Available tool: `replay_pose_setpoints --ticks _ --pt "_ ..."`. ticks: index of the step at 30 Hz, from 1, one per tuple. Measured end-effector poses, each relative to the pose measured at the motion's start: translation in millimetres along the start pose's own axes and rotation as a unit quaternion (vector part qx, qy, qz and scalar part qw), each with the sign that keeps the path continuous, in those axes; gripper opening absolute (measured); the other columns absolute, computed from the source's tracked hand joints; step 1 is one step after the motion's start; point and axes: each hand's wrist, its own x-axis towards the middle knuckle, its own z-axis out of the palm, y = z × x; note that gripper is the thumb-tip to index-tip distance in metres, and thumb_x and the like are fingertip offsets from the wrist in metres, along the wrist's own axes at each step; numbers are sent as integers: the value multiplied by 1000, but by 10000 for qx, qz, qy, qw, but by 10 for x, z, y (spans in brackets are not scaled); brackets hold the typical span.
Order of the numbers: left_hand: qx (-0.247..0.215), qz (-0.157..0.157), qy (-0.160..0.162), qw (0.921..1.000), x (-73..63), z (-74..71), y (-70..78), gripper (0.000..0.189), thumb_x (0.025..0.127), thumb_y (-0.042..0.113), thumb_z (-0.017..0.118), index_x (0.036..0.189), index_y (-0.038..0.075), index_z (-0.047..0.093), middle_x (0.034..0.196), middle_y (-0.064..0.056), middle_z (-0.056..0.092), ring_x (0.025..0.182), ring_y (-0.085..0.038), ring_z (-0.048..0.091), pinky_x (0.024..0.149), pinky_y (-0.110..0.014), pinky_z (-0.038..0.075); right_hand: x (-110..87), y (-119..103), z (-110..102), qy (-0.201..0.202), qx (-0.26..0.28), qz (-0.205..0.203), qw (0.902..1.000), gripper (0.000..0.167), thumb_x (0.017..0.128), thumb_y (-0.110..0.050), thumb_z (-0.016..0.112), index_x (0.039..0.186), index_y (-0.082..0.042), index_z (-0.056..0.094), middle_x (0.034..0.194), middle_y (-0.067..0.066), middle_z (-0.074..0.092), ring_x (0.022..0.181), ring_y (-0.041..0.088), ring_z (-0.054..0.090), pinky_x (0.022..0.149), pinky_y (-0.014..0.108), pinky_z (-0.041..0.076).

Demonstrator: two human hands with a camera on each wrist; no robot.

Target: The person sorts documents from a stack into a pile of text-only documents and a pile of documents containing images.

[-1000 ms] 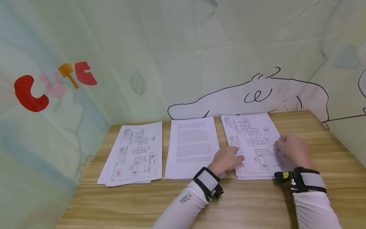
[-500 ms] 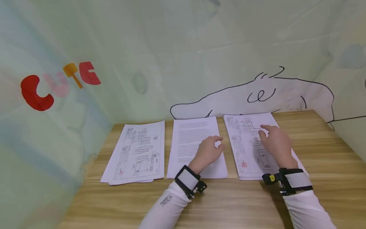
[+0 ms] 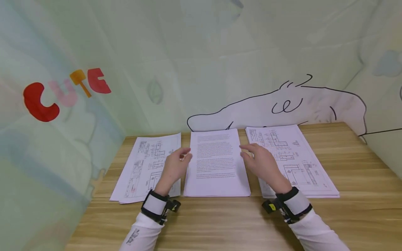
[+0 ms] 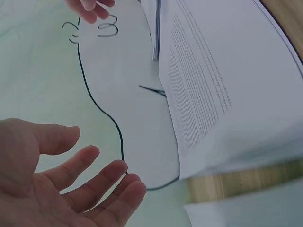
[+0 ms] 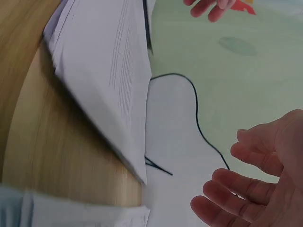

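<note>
A stack of printed text sheets (image 3: 216, 186) lies in the middle of the table, its edges fairly even. My left hand (image 3: 174, 165) hovers by its left side, over the edge of the left stack of drawing sheets (image 3: 135, 177). On the other side, my right hand (image 3: 262, 165) is held above the gap and the right stack of drawing sheets (image 3: 301, 146). Both wrist views show a hand, left (image 4: 90, 179) and right (image 5: 255, 175), with fingers relaxed and nothing between them. Neither hand appears to touch paper.
The wooden table (image 3: 213, 223) runs up to a printed cloth backdrop (image 3: 157, 52) behind the papers. Narrow strips of wood separate the three stacks. In the left stack, the sheets fan out slightly at the lower left.
Both hands have left the right stack and moved leftward. The left hand crossed over the text stack to its left side; the right hand came to its right side. The stacks stay put.
</note>
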Motion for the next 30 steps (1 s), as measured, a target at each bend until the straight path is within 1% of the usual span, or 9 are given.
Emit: replay_pose_setpoints --ticks 4,8,11,13,16,19,21,25,30 --pt "361 -141 208 9990 -30 -205 -282 40 99 24 55 134 6 59 140 -21 55 127 -39 55 101 -52 48 -6 -191 164 -256 483 -126 9984 34 98 -18 59 128 -4 65 131 21 64 113 37 65 85 49 57" --pt "655 -349 215 9970 -60 -353 -523 43 99 23 54 137 3 55 145 -25 48 136 -43 46 109 -56 41 12 -377 321 -553 961 -119 9938 40 97 -20 60 135 -7 60 135 18 62 116 35 64 88 47 57" --pt "802 -600 199 9948 -77 -456 -668 44 100 24 52 139 2 53 145 -27 47 135 -44 47 107 -56 43 52 -507 437 -834 1441 -37 9860 46 98 -21 60 142 -9 54 144 17 56 124 36 60 92 46 57" --pt "898 -770 186 9928 -84 -523 -755 45 101 25 50 140 2 52 145 -28 47 133 -45 48 105 -56 44 82 -587 516 -1007 1788 27 9787 49 98 -20 59 145 -9 50 148 17 52 130 37 56 98 47 54" --pt "1017 -994 172 9897 -81 -604 -874 47 101 25 49 141 1 50 145 -30 45 131 -47 49 104 -57 44 116 -707 638 -1121 2141 120 9703 51 98 -19 60 146 -8 47 150 17 50 132 37 54 102 48 51" --pt "1200 -1188 171 9855 -62 -647 -976 50 100 24 49 143 -1 47 146 -31 43 134 -48 45 106 -58 42 129 -819 760 -1145 2207 178 9684 52 97 -18 60 147 -10 47 149 16 51 131 37 56 101 49 52" --pt "1339 -1322 169 9820 -47 -666 -1038 51 100 24 49 144 -2 46 146 -32 43 129 -47 50 101 -56 46 129 -893 841 -1166 2217 174 9680 52 97 -17 59 147 -9 47 149 17 52 130 37 56 99 49 53" --pt "1441 -1641 129 9758 -24 -715 -1124 53 99 25 48 145 -2 44 145 -33 44 124 -46 54 97 -56 48 132 -1016 1009 -1343 2191 136 9663 52 97 -17 58 148 -10 46 148 17 52 130 37 57 98 49 54" --pt "1550 -1834 136 9706 15 -770 -1242 55 98 25 45 145 -3 42 144 -34 47 126 -47 53 101 -58 46 154 -1144 1183 -1598 2183 214 9625 56 97 -18 58 150 -10 41 148 18 51 131 37 56 98 50 53"
